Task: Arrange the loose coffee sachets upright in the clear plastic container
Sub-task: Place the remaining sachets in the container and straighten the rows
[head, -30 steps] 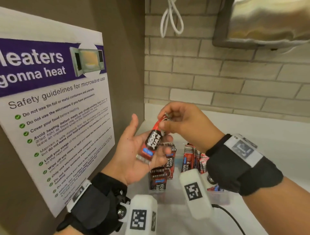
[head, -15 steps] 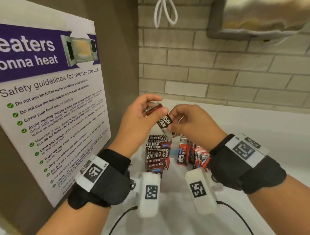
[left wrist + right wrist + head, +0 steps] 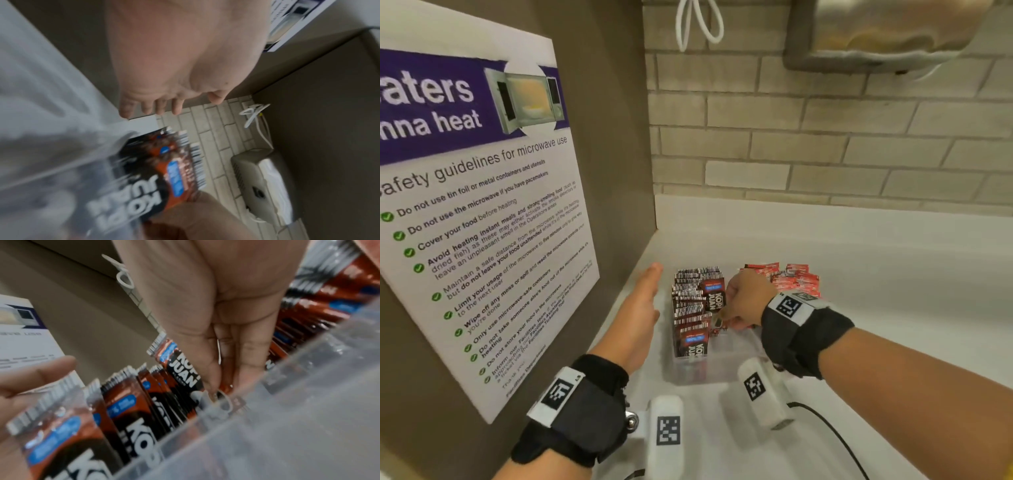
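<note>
Seen from the head camera, a person's right hand (image 3: 744, 301) is reaching down into the clear plastic container (image 3: 698, 371) on the white counter (image 3: 859, 274), its fingers curled and pinching a dark "Kopi Juan" sachet (image 3: 714, 294) beside the upright row of sachets (image 3: 688, 301) filling the left compartment, while the left hand (image 3: 640, 308) is hovering just left of the container, fingers straight and holding nothing; a loose heap of red sachets (image 3: 794, 279) is lying at the far right of the container, though whether it sits inside or behind it cannot be told. From the left wrist, the open left palm (image 3: 185, 53) is showing its fingers spread apart above a blurred sachet (image 3: 164, 183) at the container's wall. From the right wrist, the right hand's fingertips (image 3: 213, 386) are closing on the sachet's (image 3: 185, 369) lower end, close against the standing packets. The step in hand appears to be seating this one sachet upright in the row; the next move likely calls for releasing it without toppling its neighbours, then fetching another from the loose heap. The sachets look thin, glossy and flexible, brown-black with serrated striped tops.
</note>
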